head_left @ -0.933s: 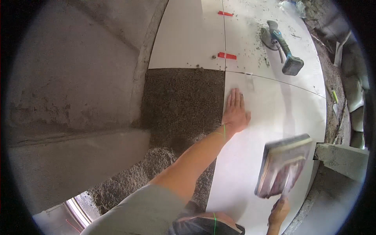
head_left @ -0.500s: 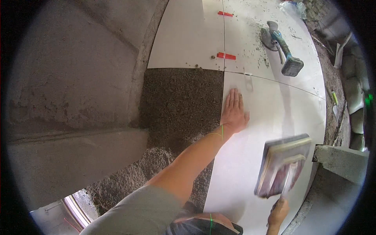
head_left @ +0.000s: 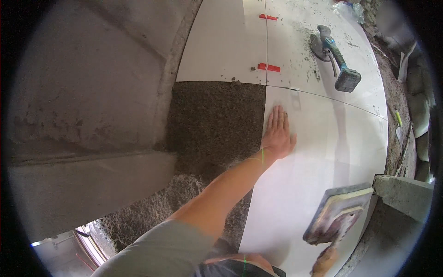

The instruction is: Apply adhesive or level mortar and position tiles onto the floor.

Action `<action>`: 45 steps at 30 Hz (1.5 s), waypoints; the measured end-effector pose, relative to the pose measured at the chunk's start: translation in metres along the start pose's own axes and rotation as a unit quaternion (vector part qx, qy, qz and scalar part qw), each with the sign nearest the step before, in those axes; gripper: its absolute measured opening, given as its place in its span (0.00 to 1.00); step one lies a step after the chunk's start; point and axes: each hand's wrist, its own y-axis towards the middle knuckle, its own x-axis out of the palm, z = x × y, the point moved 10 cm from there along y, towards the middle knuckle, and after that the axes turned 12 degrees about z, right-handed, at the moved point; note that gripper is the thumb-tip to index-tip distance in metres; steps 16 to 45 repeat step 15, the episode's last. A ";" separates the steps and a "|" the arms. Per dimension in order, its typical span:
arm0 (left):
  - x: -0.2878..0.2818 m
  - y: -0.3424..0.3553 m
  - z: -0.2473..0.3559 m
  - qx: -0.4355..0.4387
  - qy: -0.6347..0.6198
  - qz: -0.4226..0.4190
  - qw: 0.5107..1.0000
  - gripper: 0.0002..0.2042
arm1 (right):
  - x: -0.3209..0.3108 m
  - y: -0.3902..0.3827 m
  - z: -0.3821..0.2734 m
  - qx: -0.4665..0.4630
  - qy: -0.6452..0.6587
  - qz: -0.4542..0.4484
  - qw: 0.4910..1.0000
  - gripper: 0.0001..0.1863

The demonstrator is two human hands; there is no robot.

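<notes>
My left hand (head_left: 278, 136) lies flat on a large white tile (head_left: 314, 143) near its left edge, fingers together and stretched forward. At the lower right my right hand (head_left: 325, 262) is wrapped round the handle of a square, thick-padded float (head_left: 339, 214). The float is tilted over the near right part of this tile; whether its pad touches the surface I cannot tell. Left of the tile, a bed of dark, crumbly mortar (head_left: 217, 124) shows, partly covered by my left forearm.
Red wedges (head_left: 269, 67) sit across the far tile joint. A battery-powered tool with a suction cup (head_left: 337, 60) rests on the far right tile among crumbs. A yellow-green-handled trowel (head_left: 398, 120) and a concrete block (head_left: 406, 196) are at right; a grey wall (head_left: 87, 92) stands left.
The float in my right hand has come down and nearer to me, with the right hand lower in view. My left hand stays flat on the tile.
</notes>
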 end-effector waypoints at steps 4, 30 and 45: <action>0.008 -0.004 -0.005 -0.022 -0.007 -0.026 0.999 0.41 | 0.085 0.011 -0.022 -0.004 -0.115 -0.101 0.988 0.31; 0.027 0.032 0.035 0.123 0.040 -0.052 0.990 0.45 | 0.133 0.062 -0.043 0.227 0.081 -0.232 0.942 0.26; 0.027 0.032 0.035 0.123 0.040 -0.052 0.990 0.45 | 0.133 0.062 -0.043 0.227 0.081 -0.232 0.942 0.26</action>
